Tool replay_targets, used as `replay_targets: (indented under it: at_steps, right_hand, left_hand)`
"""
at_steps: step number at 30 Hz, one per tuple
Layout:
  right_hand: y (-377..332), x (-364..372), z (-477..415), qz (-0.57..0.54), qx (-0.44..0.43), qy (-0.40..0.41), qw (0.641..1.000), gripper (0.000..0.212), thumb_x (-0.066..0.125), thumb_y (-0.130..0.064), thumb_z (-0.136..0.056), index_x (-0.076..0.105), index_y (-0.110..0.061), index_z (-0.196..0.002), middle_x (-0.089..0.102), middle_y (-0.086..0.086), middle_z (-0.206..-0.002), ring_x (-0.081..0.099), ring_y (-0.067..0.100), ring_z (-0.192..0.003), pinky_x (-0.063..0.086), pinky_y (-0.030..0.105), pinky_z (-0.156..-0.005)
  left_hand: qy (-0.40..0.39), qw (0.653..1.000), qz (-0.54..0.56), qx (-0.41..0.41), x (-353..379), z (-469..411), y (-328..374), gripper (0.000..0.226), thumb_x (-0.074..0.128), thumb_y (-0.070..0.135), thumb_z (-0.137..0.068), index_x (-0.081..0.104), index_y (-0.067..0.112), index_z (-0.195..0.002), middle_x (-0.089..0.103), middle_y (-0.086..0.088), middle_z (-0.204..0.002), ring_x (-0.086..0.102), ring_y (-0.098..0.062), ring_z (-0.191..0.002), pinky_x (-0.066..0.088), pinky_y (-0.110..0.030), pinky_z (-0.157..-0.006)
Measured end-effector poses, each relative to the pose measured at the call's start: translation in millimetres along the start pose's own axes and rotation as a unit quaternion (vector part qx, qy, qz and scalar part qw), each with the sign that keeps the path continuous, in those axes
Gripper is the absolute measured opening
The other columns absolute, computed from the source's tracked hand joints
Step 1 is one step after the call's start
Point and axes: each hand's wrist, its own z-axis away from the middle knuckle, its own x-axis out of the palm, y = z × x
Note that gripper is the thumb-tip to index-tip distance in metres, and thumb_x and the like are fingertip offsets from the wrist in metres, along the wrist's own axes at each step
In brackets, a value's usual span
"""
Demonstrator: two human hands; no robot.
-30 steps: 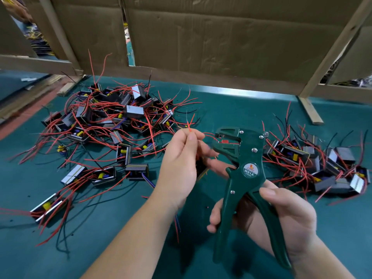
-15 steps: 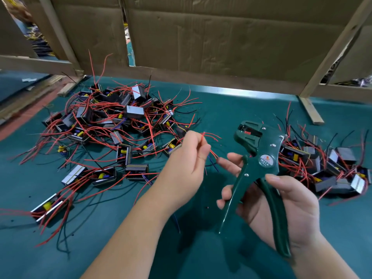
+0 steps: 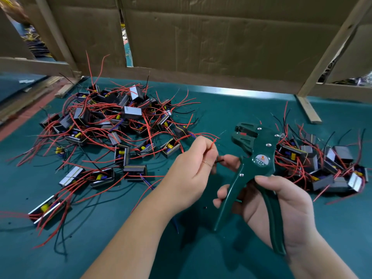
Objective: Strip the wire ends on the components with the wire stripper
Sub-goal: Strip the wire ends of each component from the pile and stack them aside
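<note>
Your left hand (image 3: 191,172) pinches red wires (image 3: 211,145), tips pointing up. Your right hand (image 3: 285,210) grips the stripper (image 3: 256,158) by its handles, head just right of the wires, apart. Components lie in a left pile (image 3: 120,125) and a right pile (image 3: 326,164) on the mat (image 3: 231,109).

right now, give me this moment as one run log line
left hand: pinches red wire | right hand: grips wire stripper | wire: not in stripper head | rest: wired components piled on green mat
</note>
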Motion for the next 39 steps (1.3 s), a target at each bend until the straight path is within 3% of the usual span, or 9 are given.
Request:
replay_targets:
  at_steps: [3, 7, 12, 16, 19, 24, 28, 34, 39]
  right_hand:
    - [-5, -2, -1, 0.003, -0.002, 0.01, 1.0, 0.072, 0.083, -0.027, -0.049, 0.067, 0.001, -0.114, 0.068, 0.026, -0.092, 0.067, 0.035, -0.073, 0.056, 0.049, -0.071]
    - [-3, -4, 0, 0.016, 0.0, 0.004, 1.0, 0.078, 0.083, -0.028, -0.051, 0.063, 0.001, -0.121, 0.066, 0.028, -0.09, 0.066, 0.037, -0.074, 0.055, 0.051, -0.071]
    - [-9, -7, 0, 0.039, -0.003, 0.036, 0.999, 0.071, 0.079, -0.028, -0.054, 0.064, -0.001, -0.118, 0.065, 0.024, -0.116, 0.066, 0.035, -0.071, 0.056, 0.048, -0.067]
    - [-11, -10, -2, 0.056, 0.071, 0.102, 0.991, 0.071, 0.072, -0.026, -0.053, 0.061, 0.006, -0.115, 0.064, 0.029, -0.087, 0.063, 0.037, -0.064, 0.056, 0.047, -0.058]
    - [-7, -6, 0, 0.042, 0.122, 0.054, 0.99, 0.076, 0.085, -0.027, -0.044, 0.067, 0.006, -0.109, 0.063, 0.029, -0.086, 0.063, 0.038, -0.066, 0.055, 0.047, -0.061]
    - [-5, -1, 4, 0.027, 0.123, -0.068, 0.99, 0.06, 0.079, -0.03, -0.063, 0.066, 0.004, -0.111, 0.064, 0.023, -0.084, 0.063, 0.035, -0.07, 0.053, 0.047, -0.067]
    - [-4, 0, 5, 0.068, 0.11, -0.065, 0.99, 0.056, 0.081, -0.031, -0.063, 0.067, 0.004, -0.105, 0.062, 0.024, -0.079, 0.062, 0.037, -0.066, 0.052, 0.049, -0.065]
    - [-4, -1, 4, 0.069, 0.098, -0.056, 0.991, 0.06, 0.082, -0.03, -0.062, 0.065, 0.006, -0.107, 0.06, 0.025, -0.079, 0.061, 0.038, -0.066, 0.052, 0.05, -0.065]
    - [-2, -2, 5, 0.104, 0.09, -0.062, 0.989, 0.057, 0.081, -0.03, -0.066, 0.065, 0.005, -0.108, 0.061, 0.025, -0.08, 0.062, 0.039, -0.068, 0.051, 0.05, -0.067]
  left_hand:
    - [-0.02, 0.998, 0.052, -0.014, -2, -2, 0, 0.005, 0.05, 0.025, -0.094, 0.053, 0.027, -0.091, 0.065, 0.014, -0.076, 0.058, -0.003, -0.071, 0.041, -0.015, -0.067]
    - [0.016, 0.991, 0.126, -0.044, -5, -2, 2, 0.021, 0.064, 0.009, -0.09, 0.064, 0.029, -0.085, 0.071, 0.013, -0.073, 0.065, 0.001, -0.07, 0.043, -0.008, -0.065]
    - [0.072, 0.982, 0.167, -0.043, -14, -6, 1, 0.019, 0.066, 0.004, -0.088, 0.07, 0.022, -0.085, 0.073, 0.01, -0.073, 0.064, 0.003, -0.065, 0.044, -0.007, -0.064]
    - [0.078, 0.973, 0.215, -0.024, -24, -6, 2, 0.025, 0.059, -0.001, -0.09, 0.07, 0.021, -0.093, 0.074, 0.01, -0.078, 0.062, 0.007, -0.067, 0.041, -0.003, -0.062]
    - [0.081, 0.969, 0.235, -0.008, -26, -5, 4, 0.022, 0.062, 0.0, -0.087, 0.071, 0.019, -0.093, 0.075, 0.008, -0.079, 0.064, 0.005, -0.07, 0.043, -0.004, -0.064]
    - [0.097, 0.97, 0.223, -0.007, -24, -7, 6, 0.023, 0.064, -0.006, -0.083, 0.07, 0.016, -0.084, 0.073, 0.012, -0.073, 0.062, 0.006, -0.06, 0.041, -0.002, -0.059]
    - [0.108, 0.971, 0.213, -0.004, -20, -8, 5, 0.022, 0.064, -0.007, -0.083, 0.068, 0.015, -0.081, 0.065, 0.02, -0.059, 0.055, 0.01, -0.054, 0.038, -0.001, -0.056]
    - [0.139, 0.953, 0.271, -0.003, -18, -8, 6, 0.025, 0.066, -0.005, -0.082, 0.064, 0.018, -0.09, 0.071, 0.007, -0.074, 0.063, 0.0, -0.071, 0.046, -0.01, -0.065]
    - [0.153, 0.94, 0.306, -0.013, -19, -9, 6, 0.028, 0.066, -0.005, -0.082, 0.057, 0.017, -0.096, 0.071, 0.006, -0.071, 0.064, -0.001, -0.069, 0.047, -0.011, -0.065]
